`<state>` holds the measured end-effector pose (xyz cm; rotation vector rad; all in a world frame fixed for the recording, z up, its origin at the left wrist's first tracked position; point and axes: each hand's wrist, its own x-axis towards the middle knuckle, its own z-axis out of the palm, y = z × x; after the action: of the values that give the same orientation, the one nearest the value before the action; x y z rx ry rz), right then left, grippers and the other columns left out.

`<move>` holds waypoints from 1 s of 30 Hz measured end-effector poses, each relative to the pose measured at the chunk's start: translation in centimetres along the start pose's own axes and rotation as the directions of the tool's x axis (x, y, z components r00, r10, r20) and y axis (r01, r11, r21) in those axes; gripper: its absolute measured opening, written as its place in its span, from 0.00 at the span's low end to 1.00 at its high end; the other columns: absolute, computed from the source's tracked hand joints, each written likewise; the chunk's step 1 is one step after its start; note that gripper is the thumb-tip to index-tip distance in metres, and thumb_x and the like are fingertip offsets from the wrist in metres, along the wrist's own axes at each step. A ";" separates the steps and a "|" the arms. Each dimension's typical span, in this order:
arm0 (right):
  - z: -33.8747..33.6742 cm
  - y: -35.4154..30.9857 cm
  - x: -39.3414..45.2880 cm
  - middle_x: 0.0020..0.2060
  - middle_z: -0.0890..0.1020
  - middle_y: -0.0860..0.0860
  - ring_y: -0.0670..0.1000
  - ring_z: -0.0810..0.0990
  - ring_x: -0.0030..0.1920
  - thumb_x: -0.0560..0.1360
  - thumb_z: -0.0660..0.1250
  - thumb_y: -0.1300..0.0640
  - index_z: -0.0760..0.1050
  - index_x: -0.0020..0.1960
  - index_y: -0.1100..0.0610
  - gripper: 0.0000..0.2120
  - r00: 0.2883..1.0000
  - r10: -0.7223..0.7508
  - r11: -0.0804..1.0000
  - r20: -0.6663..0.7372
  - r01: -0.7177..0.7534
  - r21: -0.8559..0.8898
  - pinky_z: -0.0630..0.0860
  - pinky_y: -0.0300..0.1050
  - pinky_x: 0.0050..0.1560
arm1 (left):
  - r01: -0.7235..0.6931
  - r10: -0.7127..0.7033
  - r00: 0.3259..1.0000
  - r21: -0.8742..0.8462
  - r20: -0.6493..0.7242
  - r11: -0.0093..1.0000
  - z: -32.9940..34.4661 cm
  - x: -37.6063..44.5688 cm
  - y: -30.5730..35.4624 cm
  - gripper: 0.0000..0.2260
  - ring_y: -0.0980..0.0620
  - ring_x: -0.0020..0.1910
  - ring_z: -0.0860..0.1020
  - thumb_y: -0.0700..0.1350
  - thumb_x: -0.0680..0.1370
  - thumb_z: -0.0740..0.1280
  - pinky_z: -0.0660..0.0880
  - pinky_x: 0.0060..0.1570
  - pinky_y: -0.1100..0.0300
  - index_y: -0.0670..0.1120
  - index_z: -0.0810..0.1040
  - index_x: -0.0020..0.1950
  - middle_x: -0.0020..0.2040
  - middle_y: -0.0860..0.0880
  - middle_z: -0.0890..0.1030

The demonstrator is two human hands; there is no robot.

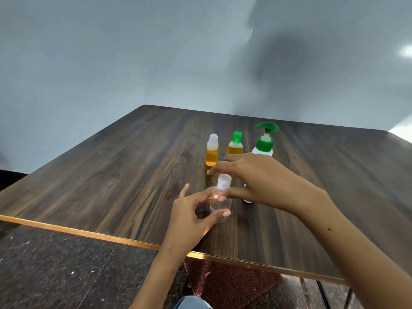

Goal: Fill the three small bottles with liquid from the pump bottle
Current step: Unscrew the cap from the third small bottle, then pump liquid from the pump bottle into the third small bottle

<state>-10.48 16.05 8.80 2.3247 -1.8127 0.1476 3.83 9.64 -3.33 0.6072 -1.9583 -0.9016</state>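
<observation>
Clear small bottle (219, 205) upright on table (111, 175), near front edge; left hand (189, 219) grip clamped on body, right hand (249, 177) pinching white cap (224, 181). Pump bottle (264, 141) behind.

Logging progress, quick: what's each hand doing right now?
Left hand: holds the clear small bottle by its body.
Right hand: pinches that bottle's white cap.

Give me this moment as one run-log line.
left hand: holds clear bottle | right hand: at its white cap | two small bottles: amber-filled | pump bottle: untouched
</observation>
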 end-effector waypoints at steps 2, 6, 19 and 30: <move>0.5 -0.1 0.3 0.52 0.77 0.46 0.46 0.76 0.51 0.75 0.66 0.48 0.74 0.59 0.47 0.13 1.000 -0.018 0.999 -0.017 0.017 -0.031 0.76 0.47 0.48 | -0.008 0.008 1.000 0.009 0.010 1.000 -0.1 0.0 0.1 0.17 0.68 0.51 0.79 0.59 0.68 0.74 0.47 0.75 0.58 0.67 0.76 0.55 0.46 0.68 0.82; 0.2 0.5 0.4 0.45 0.78 0.47 0.47 0.77 0.45 0.72 0.70 0.59 0.79 0.51 0.51 0.08 0.997 -0.045 0.987 -0.062 0.054 0.150 0.76 0.51 0.44 | -0.013 0.013 1.000 0.005 0.018 1.000 -0.1 0.0 0.2 0.18 0.67 0.51 0.79 0.62 0.69 0.70 0.48 0.77 0.55 0.67 0.75 0.58 0.48 0.66 0.83; 7.0 5.5 -8.6 0.34 0.83 0.47 0.43 0.82 0.35 0.59 0.81 0.55 0.78 0.37 0.57 0.14 0.624 0.711 0.622 -0.326 -0.339 0.706 0.80 0.46 0.38 | -0.026 0.028 0.999 0.045 -0.043 0.999 0.0 0.2 -0.2 0.19 0.74 0.47 0.78 0.64 0.63 0.69 0.51 0.72 0.67 0.65 0.76 0.53 0.42 0.77 0.78; 9.9 6.1 -10.5 0.36 0.79 0.45 0.44 0.79 0.37 0.58 0.81 0.52 0.72 0.36 0.51 0.18 0.608 0.705 0.669 -0.365 -0.399 0.628 0.77 0.46 0.38 | 0.004 -0.005 1.000 0.029 0.014 1.000 0.2 0.2 -0.4 0.21 0.70 0.48 0.79 0.54 0.63 0.74 0.54 0.76 0.53 0.56 0.80 0.56 0.42 0.77 0.78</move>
<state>-19.33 22.53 -2.35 1.4798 -2.2341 1.4141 3.65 9.33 -3.63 0.6237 -1.9861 -0.8837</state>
